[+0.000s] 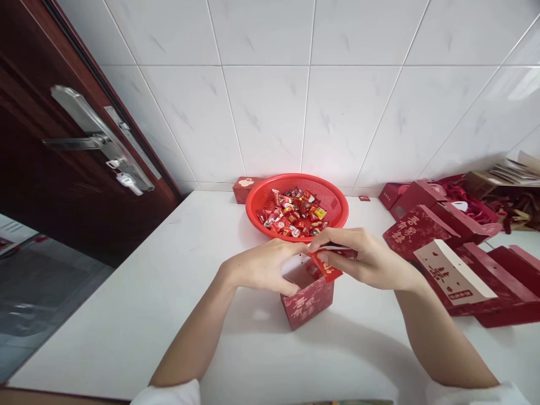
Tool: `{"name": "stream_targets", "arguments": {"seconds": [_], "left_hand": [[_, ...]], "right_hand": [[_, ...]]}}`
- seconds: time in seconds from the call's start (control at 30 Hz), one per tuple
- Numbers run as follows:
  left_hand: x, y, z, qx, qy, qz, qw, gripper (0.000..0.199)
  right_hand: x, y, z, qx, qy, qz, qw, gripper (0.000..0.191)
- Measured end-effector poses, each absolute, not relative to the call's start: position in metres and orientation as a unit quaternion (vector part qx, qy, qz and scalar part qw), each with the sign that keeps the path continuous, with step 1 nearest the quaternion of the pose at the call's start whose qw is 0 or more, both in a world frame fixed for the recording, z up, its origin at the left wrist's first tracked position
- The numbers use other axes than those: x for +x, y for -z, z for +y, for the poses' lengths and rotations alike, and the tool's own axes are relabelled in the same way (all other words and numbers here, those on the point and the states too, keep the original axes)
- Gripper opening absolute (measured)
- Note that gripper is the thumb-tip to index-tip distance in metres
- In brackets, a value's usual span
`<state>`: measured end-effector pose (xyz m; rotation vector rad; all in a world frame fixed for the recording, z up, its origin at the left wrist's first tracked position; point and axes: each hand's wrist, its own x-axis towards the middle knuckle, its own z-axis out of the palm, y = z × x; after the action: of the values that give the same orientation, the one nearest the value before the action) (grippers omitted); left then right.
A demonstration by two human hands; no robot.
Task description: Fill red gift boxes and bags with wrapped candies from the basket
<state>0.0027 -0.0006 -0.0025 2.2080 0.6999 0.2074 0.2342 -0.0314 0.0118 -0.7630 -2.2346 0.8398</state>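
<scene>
A small dark-red paper gift box [310, 304] with pale lettering stands on the white table in front of me, its top open. My left hand [259, 267] is closed on the box's left side, the thumb at the near rim and the fingers reaching over the far edge. Between the thumb and fingers of my right hand [367, 256] is a bright red packet [331, 270] with gold marks, tilted over the box opening. Part of the packet is hidden by my fingers. Something red shows inside the box, too covered to name.
Behind the box, a red plastic basket [252, 211] holds many wrapped candies [295, 214]. A closed red box [243, 190] sits beside it at the wall. Several red boxes [422, 230] crowd the right side, one with a cream panel [453, 273]. A dark door [34, 140] stands left.
</scene>
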Motion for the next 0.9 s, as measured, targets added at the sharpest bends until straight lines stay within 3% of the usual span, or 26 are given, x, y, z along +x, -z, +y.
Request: {"name": "stream_targets", "arguments": {"seconds": [0.13, 0.3, 0.57, 0.77, 0.9], "left_hand": [[0.002, 0.003, 0.0, 0.877, -0.079, 0.292, 0.374, 0.058], [0.002, 0.007, 0.002, 0.882, -0.09, 0.28, 0.368, 0.055], [0.002, 0.0, 0.002, 0.869, -0.1, 0.321, 0.363, 0.049], [0.008, 0.014, 0.011, 0.841, -0.11, 0.333, 0.413, 0.033], [0.008, 0.02, 0.015, 0.825, -0.124, 0.306, 0.459, 0.047]], "right_hand": [[0.229, -0.005, -0.027, -0.327, -0.291, -0.818, 0.373, 0.007], [0.227, 0.003, -0.028, -0.348, -0.281, -0.807, 0.386, 0.012], [0.216, 0.012, -0.023, -0.288, -0.481, -0.633, 0.534, 0.009], [0.207, 0.018, -0.016, -0.246, -0.459, -0.711, 0.473, 0.012], [0.219, 0.018, -0.013, -0.243, -0.443, -0.726, 0.466, 0.008]]}}
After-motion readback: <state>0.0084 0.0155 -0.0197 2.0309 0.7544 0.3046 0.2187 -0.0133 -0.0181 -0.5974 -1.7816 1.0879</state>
